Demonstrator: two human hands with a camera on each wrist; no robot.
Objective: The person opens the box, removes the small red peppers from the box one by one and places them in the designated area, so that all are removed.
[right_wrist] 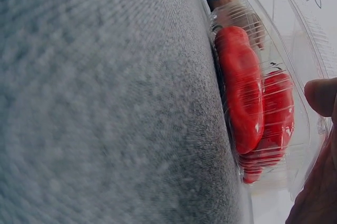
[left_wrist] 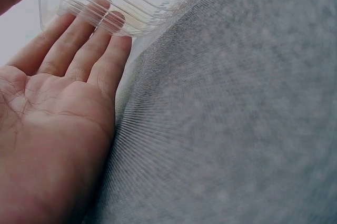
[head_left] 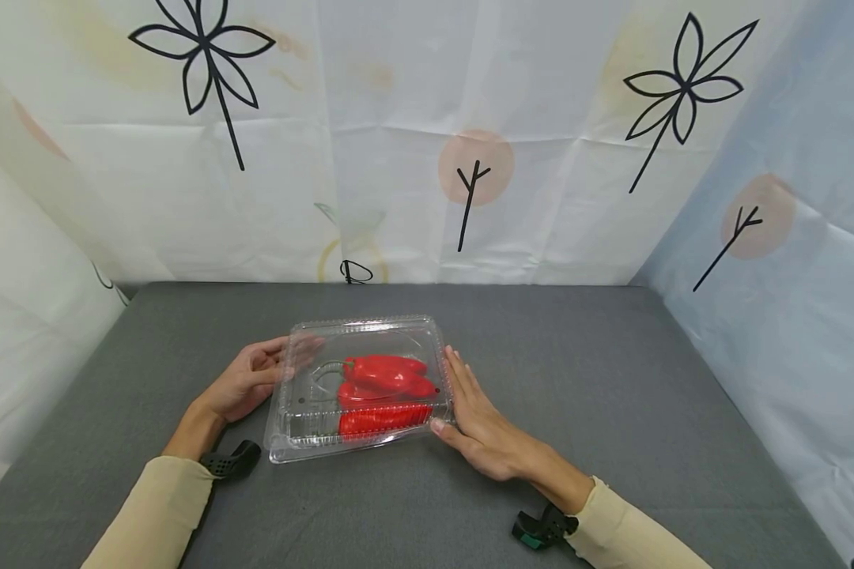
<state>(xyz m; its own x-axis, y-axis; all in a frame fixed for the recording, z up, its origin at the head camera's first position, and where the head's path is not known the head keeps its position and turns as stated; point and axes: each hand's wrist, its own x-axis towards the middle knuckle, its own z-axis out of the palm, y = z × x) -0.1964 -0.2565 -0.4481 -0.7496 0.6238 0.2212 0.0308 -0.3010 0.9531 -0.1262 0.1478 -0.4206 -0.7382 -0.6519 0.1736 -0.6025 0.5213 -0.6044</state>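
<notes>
A clear plastic clamshell box (head_left: 313,427) with ridged sides sits on the grey cloth, its lid over several red peppers (head_left: 387,375). The peppers lie toward the right half of the box; in the right wrist view, red peppers (right_wrist: 242,92) show through the ridged wall. My left hand (head_left: 245,383) is at the box's left side, its fairly straight fingertips (left_wrist: 110,21) overlapping the ridged plastic in the left wrist view. Along the right side lies my right hand (head_left: 487,431), fingers extended against the wall and thumb near the front right corner.
Grey cloth (head_left: 576,371) covers the table around the box. White printed curtains (head_left: 398,158) hang behind the table and on both sides. Each wrist wears a black camera band, such as the right band (head_left: 544,525).
</notes>
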